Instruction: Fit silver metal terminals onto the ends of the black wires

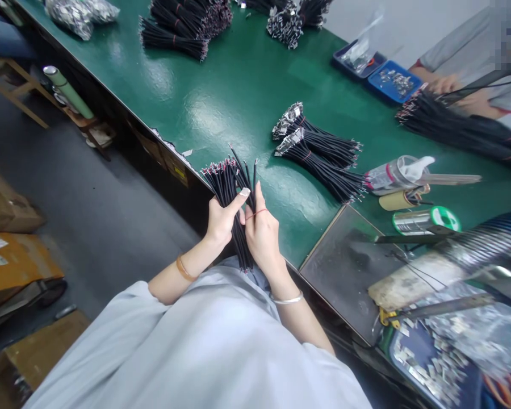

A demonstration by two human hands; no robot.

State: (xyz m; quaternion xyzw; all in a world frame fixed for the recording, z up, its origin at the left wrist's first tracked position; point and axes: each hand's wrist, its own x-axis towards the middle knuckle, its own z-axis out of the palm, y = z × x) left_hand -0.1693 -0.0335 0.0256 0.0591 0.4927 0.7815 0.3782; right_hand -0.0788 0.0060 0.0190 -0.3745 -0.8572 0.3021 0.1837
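Wire bundle upright at green bench edge, we've got left hand and right hand both closed round its middle, red band on right fingers, not yet on wires: loose grip = strands may fan/slip.

A glossy green workbench stands over dark grey floor, cardboard boxes seemingly alongside.

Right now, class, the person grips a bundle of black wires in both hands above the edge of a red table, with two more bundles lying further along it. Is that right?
Not quite: the table is green, not red, as the head view shows. The left hand and right hand do grip the bundle of black wires, and two more bundles lie further along.
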